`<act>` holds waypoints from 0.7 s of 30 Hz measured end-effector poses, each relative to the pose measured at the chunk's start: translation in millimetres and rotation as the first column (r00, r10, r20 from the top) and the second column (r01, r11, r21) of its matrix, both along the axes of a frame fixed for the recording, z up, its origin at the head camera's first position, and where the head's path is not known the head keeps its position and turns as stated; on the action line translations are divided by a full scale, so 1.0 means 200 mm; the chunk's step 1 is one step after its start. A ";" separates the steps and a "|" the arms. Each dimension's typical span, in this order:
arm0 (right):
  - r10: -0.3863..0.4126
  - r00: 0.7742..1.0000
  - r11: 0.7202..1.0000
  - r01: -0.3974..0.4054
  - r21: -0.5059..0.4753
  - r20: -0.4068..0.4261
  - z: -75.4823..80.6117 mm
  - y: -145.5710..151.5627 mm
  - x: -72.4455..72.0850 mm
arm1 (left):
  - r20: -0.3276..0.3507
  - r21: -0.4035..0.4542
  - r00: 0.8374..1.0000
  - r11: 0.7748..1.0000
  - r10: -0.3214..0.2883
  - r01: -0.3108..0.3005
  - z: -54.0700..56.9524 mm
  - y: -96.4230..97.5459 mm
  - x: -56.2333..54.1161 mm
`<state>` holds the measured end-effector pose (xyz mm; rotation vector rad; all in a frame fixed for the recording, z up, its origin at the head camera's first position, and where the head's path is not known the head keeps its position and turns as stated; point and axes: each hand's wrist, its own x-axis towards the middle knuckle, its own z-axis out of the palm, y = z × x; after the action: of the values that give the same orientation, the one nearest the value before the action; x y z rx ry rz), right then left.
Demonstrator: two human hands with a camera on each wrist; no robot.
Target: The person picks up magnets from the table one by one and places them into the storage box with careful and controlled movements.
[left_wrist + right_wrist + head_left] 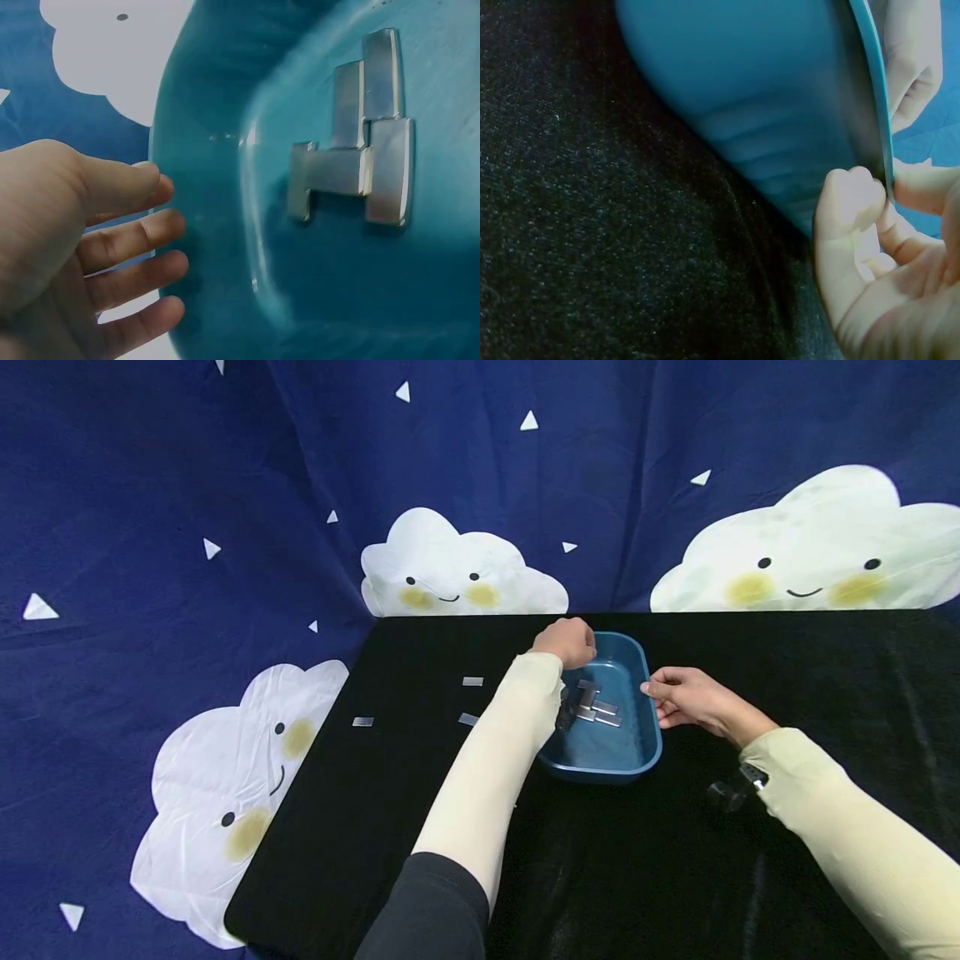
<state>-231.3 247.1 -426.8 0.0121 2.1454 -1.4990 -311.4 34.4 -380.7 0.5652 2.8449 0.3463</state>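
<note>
A blue plastic basin (600, 758) stands on the black table, with several small silver rectangular metal blocks (587, 697) bunched and overlapping on its floor. At the basin's far left rim is my left hand (567, 642). Its fingers (142, 266) are loosely bent, overlapping the inner wall in the left wrist view, with the thumb near the index finger and no block held. On the opposite side my right hand (692, 697) pinches the basin's right rim between thumb and fingers (847, 202). From the right wrist camera only the basin's outer wall (757, 90) shows.
Three more silver blocks lie on the table left of the basin: one (472, 681) farther back, one (468, 719) beside the left sleeve, one (363, 722) nearer the left edge. A blue curtain (465, 452) with clouds hangs behind the table (322, 827).
</note>
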 end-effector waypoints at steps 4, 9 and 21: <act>-0.003 1.000 1.000 0.003 0.004 -0.004 0.00 0.00 0.00 | -0.016 0.014 1.000 1.000 -0.026 0.027 0.05 -0.03 0.00; 0.006 1.000 1.000 -0.006 0.002 0.001 0.00 0.00 0.00 | -0.039 0.040 0.996 0.996 -0.081 0.082 0.13 -0.10 -0.02; 0.024 1.000 1.000 -0.024 0.016 -0.001 0.00 0.01 -0.01 | -0.099 0.068 0.995 0.997 -0.019 0.026 0.24 -0.37 -0.09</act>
<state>-233.8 248.4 -427.2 -0.0093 2.1512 -1.4688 -330.0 -40.0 -332.9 0.6440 2.9277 0.4262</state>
